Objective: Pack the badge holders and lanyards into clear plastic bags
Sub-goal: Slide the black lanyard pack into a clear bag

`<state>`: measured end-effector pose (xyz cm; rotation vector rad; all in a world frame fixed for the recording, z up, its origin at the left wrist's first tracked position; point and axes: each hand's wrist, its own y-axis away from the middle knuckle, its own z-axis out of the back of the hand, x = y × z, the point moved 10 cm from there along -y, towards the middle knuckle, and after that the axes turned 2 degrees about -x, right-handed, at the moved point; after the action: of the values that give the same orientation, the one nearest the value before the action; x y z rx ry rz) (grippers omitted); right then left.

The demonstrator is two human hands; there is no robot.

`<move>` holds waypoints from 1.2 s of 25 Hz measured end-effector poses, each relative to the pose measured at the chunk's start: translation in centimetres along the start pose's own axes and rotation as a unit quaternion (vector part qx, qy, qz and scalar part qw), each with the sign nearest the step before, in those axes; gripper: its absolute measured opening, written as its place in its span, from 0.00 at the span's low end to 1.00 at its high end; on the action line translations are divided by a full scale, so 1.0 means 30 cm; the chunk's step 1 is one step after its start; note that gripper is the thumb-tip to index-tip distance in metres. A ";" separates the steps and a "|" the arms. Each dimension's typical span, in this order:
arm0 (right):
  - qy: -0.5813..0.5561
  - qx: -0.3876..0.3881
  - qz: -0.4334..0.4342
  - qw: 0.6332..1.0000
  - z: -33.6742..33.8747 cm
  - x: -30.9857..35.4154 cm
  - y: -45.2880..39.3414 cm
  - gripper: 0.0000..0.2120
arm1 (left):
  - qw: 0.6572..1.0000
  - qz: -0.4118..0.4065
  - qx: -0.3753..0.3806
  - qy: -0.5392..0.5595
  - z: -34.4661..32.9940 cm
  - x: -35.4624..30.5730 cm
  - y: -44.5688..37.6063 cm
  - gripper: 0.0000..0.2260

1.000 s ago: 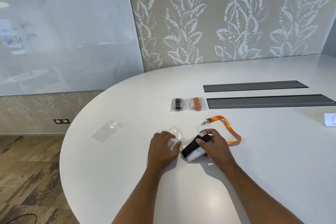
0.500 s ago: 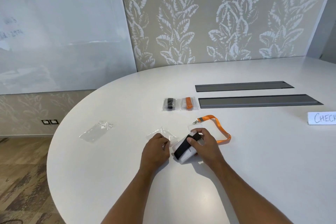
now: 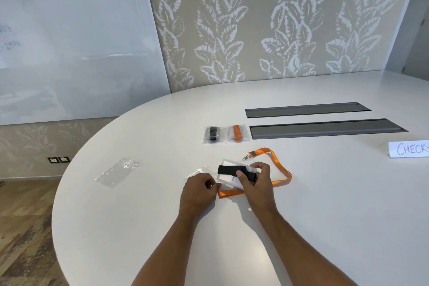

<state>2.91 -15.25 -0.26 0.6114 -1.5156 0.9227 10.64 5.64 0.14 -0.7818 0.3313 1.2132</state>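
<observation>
My right hand [image 3: 256, 182] grips a clear badge holder [image 3: 228, 180] with a folded black lanyard [image 3: 228, 170] pressed on top under the thumb. My left hand [image 3: 198, 189] pinches the edge of a clear plastic bag [image 3: 198, 172] right beside the holder's left end. An orange lanyard [image 3: 282, 169] with a metal clip lies looped on the white table [image 3: 325, 204] under and behind my right hand. Two packed bags sit further back: one with a black lanyard [image 3: 213, 134], one with an orange lanyard [image 3: 238, 133].
A spare clear bag [image 3: 117, 172] lies to the left near the table's curved edge. Two dark grey cable-tray lids [image 3: 325, 128] run across the table at the back right. A white card reading "CHECK" [image 3: 409, 149] stands at the right edge.
My right hand has lifted and turned the holder with the black lanyard so it lies more level, uncovering the orange lanyard's near end. My left hand stays at the bag.
</observation>
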 end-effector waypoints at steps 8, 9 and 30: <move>0.054 0.017 0.001 0.998 -0.010 -0.015 -0.008 0.19 | 0.985 0.081 0.067 0.134 -0.015 0.045 0.002 0.03; 0.052 0.013 0.002 0.999 -0.007 -0.015 -0.009 0.19 | 0.982 0.089 0.066 0.150 -0.014 0.051 0.002 0.05; -0.019 0.013 -0.015 1.000 -0.003 -0.006 -0.011 0.21 | 0.973 -0.185 -0.110 -0.088 0.077 -0.158 0.064 0.09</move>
<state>3.24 -15.38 -0.38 0.6723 -1.5268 0.9143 6.85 4.13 3.99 -0.8746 -0.0957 0.9638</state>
